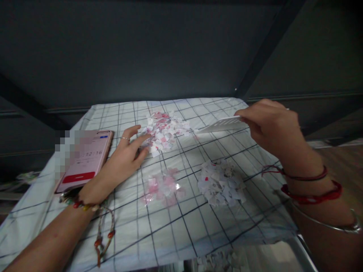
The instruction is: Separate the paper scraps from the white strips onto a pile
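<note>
My left hand (127, 153), fingers spread, rests at the left edge of a pile of white and pink paper scraps (167, 130). My right hand (273, 126) is closed on the right end of a thin, flat white piece with slots (222, 124). Its exact kind is unclear. That piece slants down to the left, its tip close to the pile's right side. Nearer to me lies a small heap of shiny pink clear film bits (164, 187). To the right of it is a heap of mostly white paper scraps (222, 183).
A checked cloth (127, 230) covers the table. On the left, beside my forearm, lies a phone (85, 160) with a lit screen. A dark panel (159, 53) stands behind the table. Below the front edge, an open container (255, 257) holds more scraps.
</note>
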`<move>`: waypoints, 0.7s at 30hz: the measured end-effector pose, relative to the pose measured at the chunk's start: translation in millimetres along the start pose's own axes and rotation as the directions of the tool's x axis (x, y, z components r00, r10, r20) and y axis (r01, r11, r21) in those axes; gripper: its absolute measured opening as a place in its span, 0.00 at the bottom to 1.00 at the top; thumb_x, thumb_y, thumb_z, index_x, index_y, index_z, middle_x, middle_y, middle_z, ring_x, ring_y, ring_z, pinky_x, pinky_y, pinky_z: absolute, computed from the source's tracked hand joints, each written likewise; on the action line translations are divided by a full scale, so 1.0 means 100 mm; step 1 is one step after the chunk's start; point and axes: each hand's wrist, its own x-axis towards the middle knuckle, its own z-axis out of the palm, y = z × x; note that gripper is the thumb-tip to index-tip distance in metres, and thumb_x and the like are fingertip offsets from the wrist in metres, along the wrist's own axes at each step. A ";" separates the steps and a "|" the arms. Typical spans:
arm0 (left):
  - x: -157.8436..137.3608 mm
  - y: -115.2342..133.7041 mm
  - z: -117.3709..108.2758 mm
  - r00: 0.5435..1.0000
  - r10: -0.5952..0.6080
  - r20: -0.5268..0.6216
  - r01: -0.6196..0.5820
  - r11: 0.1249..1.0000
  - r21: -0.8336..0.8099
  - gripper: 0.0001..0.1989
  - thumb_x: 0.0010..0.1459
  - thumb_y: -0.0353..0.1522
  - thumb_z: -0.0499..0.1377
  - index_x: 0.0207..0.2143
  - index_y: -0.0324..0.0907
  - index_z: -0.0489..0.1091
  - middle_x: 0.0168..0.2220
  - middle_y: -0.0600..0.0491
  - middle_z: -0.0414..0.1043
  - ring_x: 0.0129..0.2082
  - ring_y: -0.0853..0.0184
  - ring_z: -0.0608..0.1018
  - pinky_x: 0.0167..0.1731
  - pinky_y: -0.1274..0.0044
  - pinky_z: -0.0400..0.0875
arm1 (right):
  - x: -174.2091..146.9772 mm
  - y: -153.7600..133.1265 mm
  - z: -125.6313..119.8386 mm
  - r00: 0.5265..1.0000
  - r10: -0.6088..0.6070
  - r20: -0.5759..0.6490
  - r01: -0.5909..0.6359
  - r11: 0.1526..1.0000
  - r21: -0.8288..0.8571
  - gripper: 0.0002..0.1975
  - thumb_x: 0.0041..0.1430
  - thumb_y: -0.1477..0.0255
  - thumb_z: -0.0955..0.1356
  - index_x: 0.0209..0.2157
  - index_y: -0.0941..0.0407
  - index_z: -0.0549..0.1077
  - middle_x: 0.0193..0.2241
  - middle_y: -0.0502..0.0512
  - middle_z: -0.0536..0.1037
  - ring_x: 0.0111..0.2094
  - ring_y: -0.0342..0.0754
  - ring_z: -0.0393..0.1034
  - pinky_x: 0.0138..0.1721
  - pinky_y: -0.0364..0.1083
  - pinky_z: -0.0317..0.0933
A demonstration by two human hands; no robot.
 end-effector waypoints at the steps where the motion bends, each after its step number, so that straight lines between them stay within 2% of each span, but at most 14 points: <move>1: 0.00 0.00 0.00 1.000 0.000 0.002 0.000 1.000 0.001 0.21 0.63 0.39 0.45 0.53 0.40 0.64 0.58 0.43 0.52 0.60 0.55 0.61 0.59 0.60 0.59 | 0.01 -0.02 0.00 1.000 -0.024 0.003 0.024 1.000 0.010 0.10 0.59 0.78 0.61 0.33 0.56 0.73 0.26 0.53 0.76 0.31 0.49 0.69 0.31 0.46 0.58; 5: 0.00 0.01 -0.01 1.000 -0.009 0.010 0.009 1.000 0.003 0.21 0.63 0.39 0.45 0.53 0.40 0.64 0.59 0.43 0.51 0.60 0.55 0.61 0.59 0.59 0.59 | 0.04 -0.09 -0.04 0.997 -0.068 0.019 0.068 0.997 0.029 0.10 0.59 0.79 0.61 0.32 0.56 0.73 0.24 0.51 0.75 0.30 0.46 0.69 0.29 0.43 0.59; 9: 0.00 0.01 -0.01 1.000 -0.013 -0.004 0.013 1.000 -0.002 0.20 0.63 0.39 0.46 0.53 0.41 0.64 0.59 0.44 0.51 0.59 0.55 0.61 0.59 0.60 0.60 | 0.01 -0.02 -0.13 0.999 -0.032 -0.029 0.030 0.998 -0.059 0.08 0.57 0.78 0.62 0.34 0.57 0.73 0.27 0.54 0.77 0.30 0.47 0.70 0.26 0.44 0.56; 12: 0.00 0.01 -0.01 1.000 -0.016 -0.006 0.016 1.000 -0.015 0.20 0.62 0.39 0.46 0.53 0.42 0.64 0.59 0.45 0.52 0.59 0.55 0.61 0.58 0.60 0.60 | -0.05 0.08 -0.17 0.999 0.006 0.038 -0.001 0.994 -0.113 0.07 0.56 0.78 0.63 0.32 0.57 0.72 0.26 0.56 0.77 0.29 0.49 0.70 0.24 0.46 0.56; 15: 0.00 0.01 -0.01 1.000 -0.017 -0.001 0.017 0.999 -0.030 0.19 0.62 0.38 0.46 0.53 0.42 0.64 0.58 0.44 0.52 0.59 0.55 0.61 0.59 0.59 0.59 | -0.05 0.05 -0.17 0.996 0.001 0.094 0.005 0.998 -0.058 0.08 0.55 0.78 0.62 0.29 0.56 0.72 0.24 0.56 0.76 0.27 0.50 0.70 0.24 0.46 0.57; 21: 0.01 0.02 -0.01 1.000 -0.013 0.001 0.013 0.999 -0.036 0.19 0.62 0.38 0.46 0.53 0.43 0.63 0.58 0.45 0.51 0.60 0.55 0.60 0.59 0.59 0.59 | 0.05 -0.19 -0.18 0.994 -0.102 0.045 0.098 0.991 0.090 0.08 0.57 0.79 0.62 0.32 0.55 0.72 0.23 0.51 0.74 0.27 0.46 0.69 0.24 0.43 0.56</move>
